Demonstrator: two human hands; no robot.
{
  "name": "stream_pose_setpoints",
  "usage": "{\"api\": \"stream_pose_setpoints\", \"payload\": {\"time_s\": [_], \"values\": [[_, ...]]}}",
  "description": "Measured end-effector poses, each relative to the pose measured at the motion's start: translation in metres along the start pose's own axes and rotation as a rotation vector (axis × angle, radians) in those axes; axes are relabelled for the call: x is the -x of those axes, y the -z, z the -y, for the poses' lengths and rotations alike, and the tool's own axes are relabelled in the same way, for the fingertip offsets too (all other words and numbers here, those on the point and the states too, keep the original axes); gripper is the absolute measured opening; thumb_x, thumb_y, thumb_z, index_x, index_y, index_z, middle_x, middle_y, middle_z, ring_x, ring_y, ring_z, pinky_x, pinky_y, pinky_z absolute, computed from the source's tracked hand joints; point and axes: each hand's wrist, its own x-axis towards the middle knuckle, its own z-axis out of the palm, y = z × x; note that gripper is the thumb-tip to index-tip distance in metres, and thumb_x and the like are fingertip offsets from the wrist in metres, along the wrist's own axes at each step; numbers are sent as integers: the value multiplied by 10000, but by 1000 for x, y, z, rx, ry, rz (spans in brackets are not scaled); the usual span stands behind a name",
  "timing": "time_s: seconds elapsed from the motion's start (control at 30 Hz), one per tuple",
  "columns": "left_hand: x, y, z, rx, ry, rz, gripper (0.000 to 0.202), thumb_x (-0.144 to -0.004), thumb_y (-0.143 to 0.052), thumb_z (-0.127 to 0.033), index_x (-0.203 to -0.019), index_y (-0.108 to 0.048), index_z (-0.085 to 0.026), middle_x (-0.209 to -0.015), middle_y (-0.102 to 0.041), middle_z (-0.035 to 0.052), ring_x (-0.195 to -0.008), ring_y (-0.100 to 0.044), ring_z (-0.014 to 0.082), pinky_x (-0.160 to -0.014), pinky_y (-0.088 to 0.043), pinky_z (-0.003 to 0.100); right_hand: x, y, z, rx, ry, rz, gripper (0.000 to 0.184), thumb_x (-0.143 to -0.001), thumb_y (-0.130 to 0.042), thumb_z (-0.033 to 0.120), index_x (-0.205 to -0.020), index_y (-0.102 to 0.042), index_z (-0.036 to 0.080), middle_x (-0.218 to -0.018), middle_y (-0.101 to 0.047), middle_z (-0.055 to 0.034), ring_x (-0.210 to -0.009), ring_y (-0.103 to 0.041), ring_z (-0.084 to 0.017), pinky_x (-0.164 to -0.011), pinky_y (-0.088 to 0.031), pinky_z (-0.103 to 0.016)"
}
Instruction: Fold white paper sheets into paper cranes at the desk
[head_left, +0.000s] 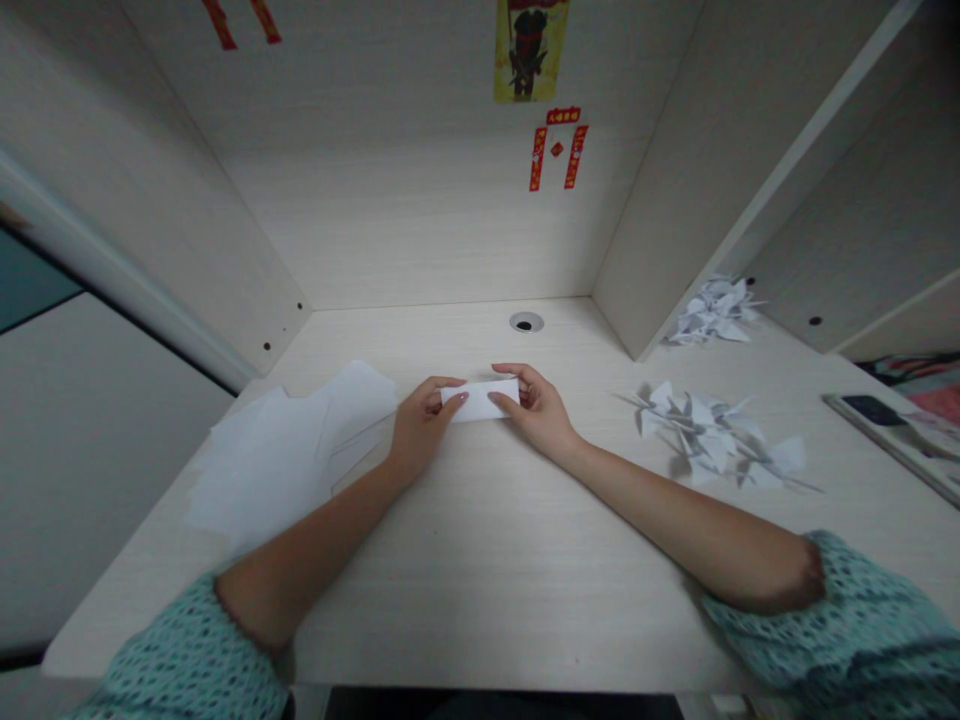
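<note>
White paper strip lies over the counter with its long axis running from left hand to right hand, equally near, each grip pinching one end.

Head view, one: I look forward and down from close above the desk, back panel uppermost.

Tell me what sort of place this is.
Probably a personal desk nook, perhaps at home or in a dorm: the pale desk sits against a back panel decorated with red strips, and has a round hole, likely for cables.
</note>
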Motion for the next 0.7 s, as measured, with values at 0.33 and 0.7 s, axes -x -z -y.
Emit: {"api": "stream_pose_setpoints", "payload": {"time_s": [0.33, 0.7], "values": [[3, 0, -8, 55, -35, -152, 331, -776, -631, -460, -1004, -652, -221, -481, -387, -77, -460, -355, 93, -454, -239, 216, -1, -5, 11, -27, -128, 72, 368, -627, -759, 445, -855, -698, 163, -820, -719, -41, -698, -617, -165, -655, -478, -285], [6, -3, -8, 113, -5, -161, 340, -770, -639, -460, -1011, -643, -220, -493, -452, -68, -459, -399, 94, -449, -256, 214, 1, -3, 8, 120, -158, 66, 361, -611, -763, 468, -760, -735, 140, -651, -685, -49, -576, -586, -170, -512, -428, -275]]}}
